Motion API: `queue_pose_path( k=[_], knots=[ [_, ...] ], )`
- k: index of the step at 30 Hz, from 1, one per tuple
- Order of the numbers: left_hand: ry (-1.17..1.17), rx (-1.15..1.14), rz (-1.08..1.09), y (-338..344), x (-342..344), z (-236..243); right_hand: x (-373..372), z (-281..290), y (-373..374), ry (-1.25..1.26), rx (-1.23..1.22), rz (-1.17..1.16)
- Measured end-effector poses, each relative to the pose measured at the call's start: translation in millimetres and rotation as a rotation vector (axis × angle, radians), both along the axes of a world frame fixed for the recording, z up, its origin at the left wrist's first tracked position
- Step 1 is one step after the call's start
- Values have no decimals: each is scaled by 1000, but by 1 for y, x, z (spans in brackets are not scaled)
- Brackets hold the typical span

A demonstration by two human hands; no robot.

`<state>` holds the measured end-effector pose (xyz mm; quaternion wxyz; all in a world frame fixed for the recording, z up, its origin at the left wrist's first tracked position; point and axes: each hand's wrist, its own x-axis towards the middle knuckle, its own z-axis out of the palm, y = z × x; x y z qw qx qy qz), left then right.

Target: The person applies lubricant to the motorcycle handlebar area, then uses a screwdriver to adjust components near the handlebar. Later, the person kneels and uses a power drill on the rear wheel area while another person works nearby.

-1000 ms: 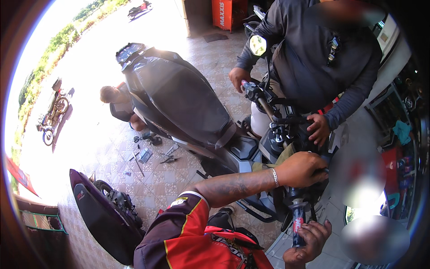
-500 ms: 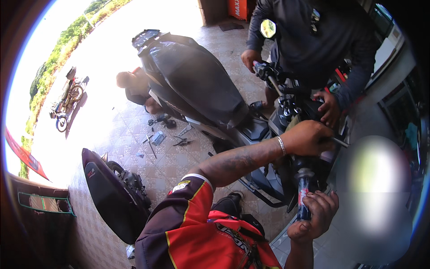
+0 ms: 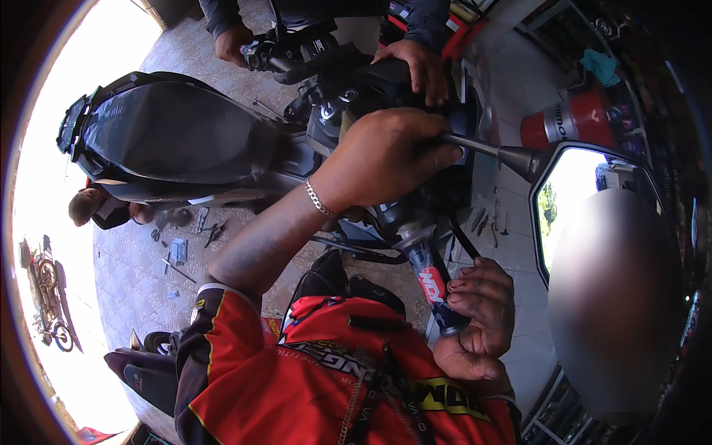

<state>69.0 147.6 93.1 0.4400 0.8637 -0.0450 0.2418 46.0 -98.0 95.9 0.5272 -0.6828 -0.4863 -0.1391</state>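
Observation:
My left hand (image 3: 393,152) reaches across the handlebar, its fingers closed on the black stem (image 3: 486,148) of a mirror (image 3: 552,215), which shows at the right, partly blurred. Lower down, my right hand (image 3: 475,319) curls round the end of a black handlebar grip (image 3: 434,285) with a red patch, thumb underneath, beside a thin lever. Another person's hand (image 3: 419,70) rests on the black front of the motorcycle near the bar's middle; that person's other hand (image 3: 233,46) holds the far grip. The dark seat (image 3: 163,130) stretches off to the left.
A crouching person (image 3: 85,204) is behind the seat. Loose tools (image 3: 178,252) lie on the tiles. A red drum (image 3: 538,130) and shelving stand at the right. A dark scooter (image 3: 141,378) is at lower left, a parked motorcycle (image 3: 44,297) outside in sunlight.
The view has swung, leaving only the other person's arms at the top. My left hand's stem now shows with its mirror at the right. My right hand stays on the grip.

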Motion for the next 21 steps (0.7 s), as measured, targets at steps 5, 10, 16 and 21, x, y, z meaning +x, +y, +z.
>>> queue_pose_path(
  k=[5,10,16,21],
  knots=[
    [-4,-30,-40,1,2,-7,-10,16,-13,0,-155,-72],
    [-56,29,-1,0,0,-4,-13,17,-8,-229,-237,-109],
    [45,-11,23,-5,-2,-3,-19,36,-10,-195,-245,-177],
    [-44,-43,35,-1,7,-4,-5,28,-2,-423,-472,-123]
  ],
)
